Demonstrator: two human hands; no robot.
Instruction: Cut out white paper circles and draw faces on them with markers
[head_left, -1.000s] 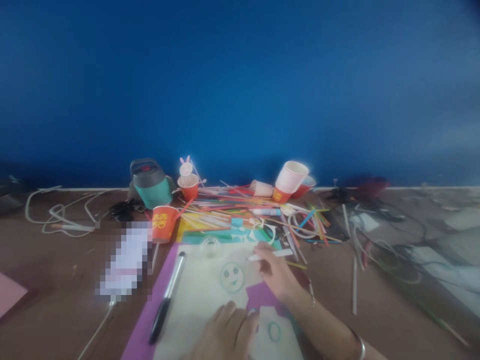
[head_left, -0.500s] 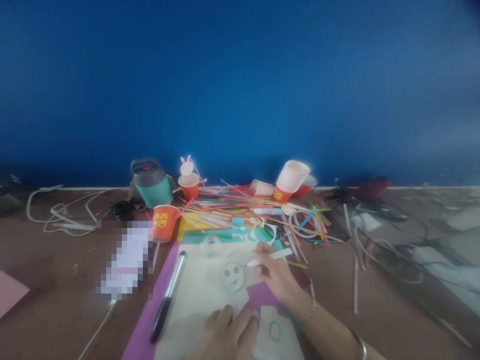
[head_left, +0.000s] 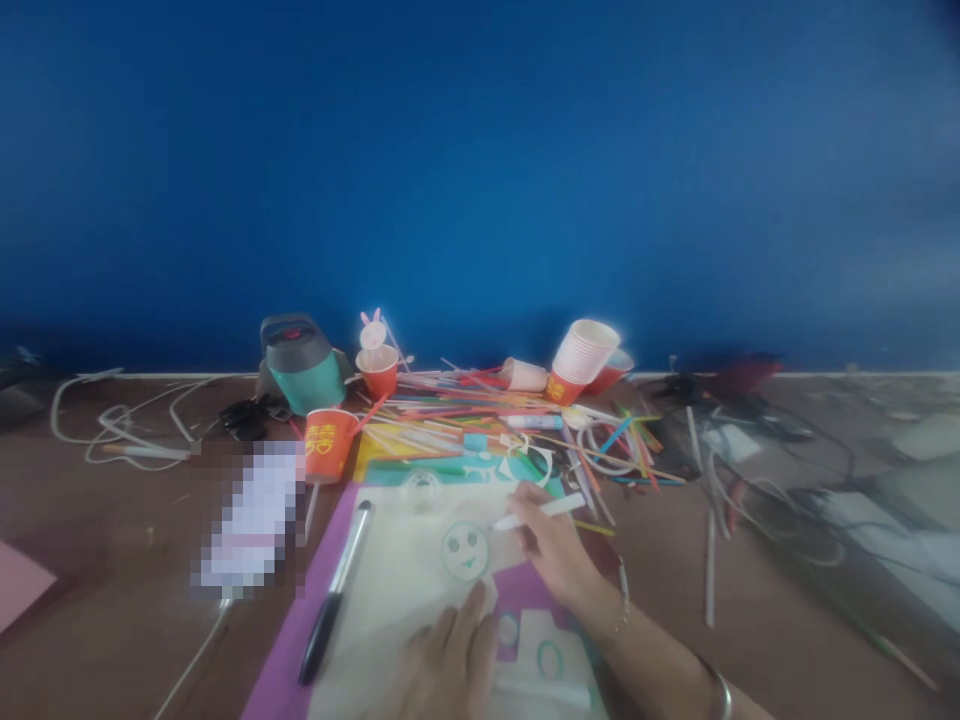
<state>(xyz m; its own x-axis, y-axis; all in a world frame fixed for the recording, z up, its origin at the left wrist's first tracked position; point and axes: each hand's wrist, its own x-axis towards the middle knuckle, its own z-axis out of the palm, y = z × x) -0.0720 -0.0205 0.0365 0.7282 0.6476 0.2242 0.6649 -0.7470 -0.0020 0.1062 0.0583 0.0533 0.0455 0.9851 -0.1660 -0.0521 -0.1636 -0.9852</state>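
A white marker pen (head_left: 555,506) is pinched in the fingers of my right hand (head_left: 546,545), its tip pointing left near a face drawing. That face (head_left: 465,552), a green-outlined circle with two eyes and a mouth, is on a sheet of white paper (head_left: 382,590). My left hand (head_left: 450,650) rests flat on the same sheet below the face, fingers stretched out and slightly blurred. Between the hands and the near edge lies a cut paper piece with a green oval (head_left: 550,659). A black-and-silver marker (head_left: 335,595) lies along the sheet's left side.
Purple paper (head_left: 281,665) shows under the white sheet. Beyond it are a roll of tape (head_left: 420,487), many scattered coloured sticks (head_left: 450,405), orange paper cups (head_left: 330,445), a cup stack (head_left: 581,360) and a teal flask (head_left: 306,370). White cables (head_left: 120,425) lie at left, more at right.
My left hand has shifted a little left, uncovering a small pale round shape on the purple paper and a white pen-like object at the near edge. My right hand has barely moved.
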